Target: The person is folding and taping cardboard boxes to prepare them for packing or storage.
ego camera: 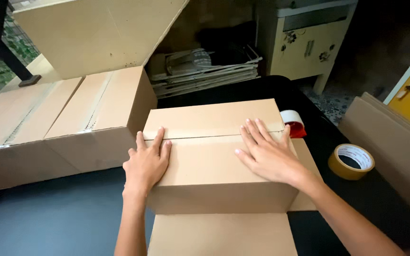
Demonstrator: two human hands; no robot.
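Cardboard box [214, 161] sits on dark surface [62, 218]. Left hand [147, 163] and right hand [266, 154] lie flat, fingers spread, gripping nothing, pressing flaps shut. Judgement: press evenly both sides of seam; tape roll [351, 161] lies near.

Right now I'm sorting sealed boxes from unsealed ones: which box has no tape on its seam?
The box under both hands: its flaps meet at a bare seam. The two boxes to its left have taped seams.
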